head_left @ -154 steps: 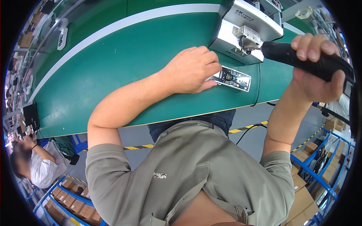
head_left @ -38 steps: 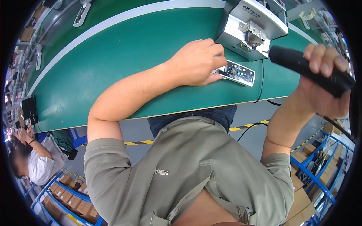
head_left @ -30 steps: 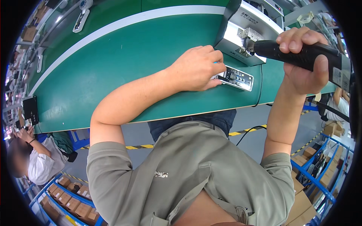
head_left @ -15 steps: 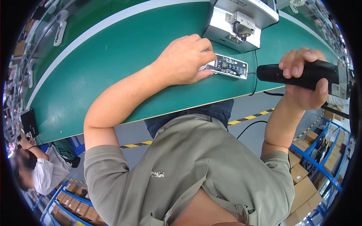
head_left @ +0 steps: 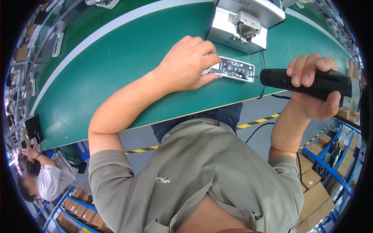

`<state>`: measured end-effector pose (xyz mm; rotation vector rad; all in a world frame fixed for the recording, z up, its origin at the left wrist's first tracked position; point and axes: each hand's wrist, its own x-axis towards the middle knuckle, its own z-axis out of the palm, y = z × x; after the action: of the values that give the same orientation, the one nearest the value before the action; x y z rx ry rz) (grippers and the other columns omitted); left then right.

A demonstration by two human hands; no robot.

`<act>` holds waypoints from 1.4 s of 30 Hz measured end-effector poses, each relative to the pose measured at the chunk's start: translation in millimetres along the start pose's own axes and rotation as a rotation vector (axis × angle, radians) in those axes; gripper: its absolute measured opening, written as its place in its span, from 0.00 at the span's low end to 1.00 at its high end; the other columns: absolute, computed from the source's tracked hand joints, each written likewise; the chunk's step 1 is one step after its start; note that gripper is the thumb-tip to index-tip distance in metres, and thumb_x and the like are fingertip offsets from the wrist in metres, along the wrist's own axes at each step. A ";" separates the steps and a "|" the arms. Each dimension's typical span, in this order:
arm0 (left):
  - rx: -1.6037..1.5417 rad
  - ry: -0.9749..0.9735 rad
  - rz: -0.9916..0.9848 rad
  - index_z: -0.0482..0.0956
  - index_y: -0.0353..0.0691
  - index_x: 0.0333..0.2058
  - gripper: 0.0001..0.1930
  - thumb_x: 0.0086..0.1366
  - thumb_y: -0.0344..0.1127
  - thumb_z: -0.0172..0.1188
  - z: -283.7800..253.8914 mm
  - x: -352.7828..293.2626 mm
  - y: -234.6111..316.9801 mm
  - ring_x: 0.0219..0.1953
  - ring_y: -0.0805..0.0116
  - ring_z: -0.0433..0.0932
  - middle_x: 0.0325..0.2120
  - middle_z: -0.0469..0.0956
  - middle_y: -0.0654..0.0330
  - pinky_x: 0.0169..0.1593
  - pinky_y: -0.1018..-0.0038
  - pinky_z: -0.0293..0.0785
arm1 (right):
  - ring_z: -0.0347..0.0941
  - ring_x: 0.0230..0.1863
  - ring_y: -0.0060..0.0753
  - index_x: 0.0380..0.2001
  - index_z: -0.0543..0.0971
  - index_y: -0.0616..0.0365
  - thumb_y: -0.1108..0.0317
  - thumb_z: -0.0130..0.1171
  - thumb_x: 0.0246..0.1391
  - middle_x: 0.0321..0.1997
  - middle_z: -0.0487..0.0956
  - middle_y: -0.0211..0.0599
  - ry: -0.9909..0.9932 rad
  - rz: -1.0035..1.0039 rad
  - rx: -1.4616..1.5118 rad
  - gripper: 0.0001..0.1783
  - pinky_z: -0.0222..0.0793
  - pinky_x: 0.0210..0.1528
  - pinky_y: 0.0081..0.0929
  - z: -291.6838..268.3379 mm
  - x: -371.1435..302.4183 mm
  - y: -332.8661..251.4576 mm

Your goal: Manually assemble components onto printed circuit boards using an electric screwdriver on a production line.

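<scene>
My left hand [head_left: 190,64] is closed around the left end of a narrow white device housing [head_left: 218,72] on the green bench. An open face leaves its dark circuit board [head_left: 237,69] showing, with several small parts on it. My left fingers and palm hide that end of the housing. My right hand [head_left: 309,104] grips a black electric screwdriver [head_left: 278,78], held nearly level and pointing left. Its thin bit reaches the right end of the board; whether a screw sits under the tip is too small to tell.
A silver box-shaped machine [head_left: 237,35], perhaps a screw feeder, stands just beyond the housing. A black cable [head_left: 263,73] runs down from it. White handheld devices [head_left: 58,43] lie past the bench's pale rim. At the lower left, another person [head_left: 58,174] sits near a dark screen [head_left: 33,128].
The screwdriver has shifted slightly left, bringing its bit from beside the housing's right end to over it. My left hand keeps its hold on the housing.
</scene>
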<state>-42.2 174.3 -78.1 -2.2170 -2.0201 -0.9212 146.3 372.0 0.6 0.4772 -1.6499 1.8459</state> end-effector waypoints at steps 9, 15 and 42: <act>-0.098 0.143 -0.014 0.79 0.44 0.33 0.15 0.46 0.38 0.71 -3.1 4.3 4.0 0.38 0.66 0.73 0.32 0.76 0.66 0.56 0.59 0.59 | 0.75 0.26 0.31 0.42 0.71 0.59 0.51 0.66 0.50 0.24 0.77 0.35 0.254 0.019 0.174 0.26 0.74 0.34 0.29 55.4 16.0 19.8; -0.131 0.186 0.038 0.80 0.44 0.27 0.08 0.46 0.28 0.68 7.6 19.0 6.4 0.36 0.67 0.74 0.29 0.77 0.68 0.56 0.58 0.59 | 0.74 0.25 0.28 0.41 0.72 0.60 0.61 0.66 0.46 0.25 0.76 0.36 0.257 -0.093 0.173 0.22 0.72 0.32 0.24 45.3 17.4 25.5; -0.198 0.207 0.006 0.80 0.46 0.24 0.09 0.44 0.29 0.71 45.3 39.6 -25.8 0.36 0.70 0.74 0.27 0.77 0.72 0.55 0.60 0.60 | 0.72 0.23 0.22 0.39 0.73 0.66 0.77 0.62 0.41 0.26 0.76 0.37 0.266 -0.127 0.241 0.18 0.68 0.27 0.15 13.0 17.2 69.8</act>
<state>-47.1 231.9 -108.7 -2.1091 -1.9041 -1.3419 86.3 360.1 -39.4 0.4064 -1.2032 1.9283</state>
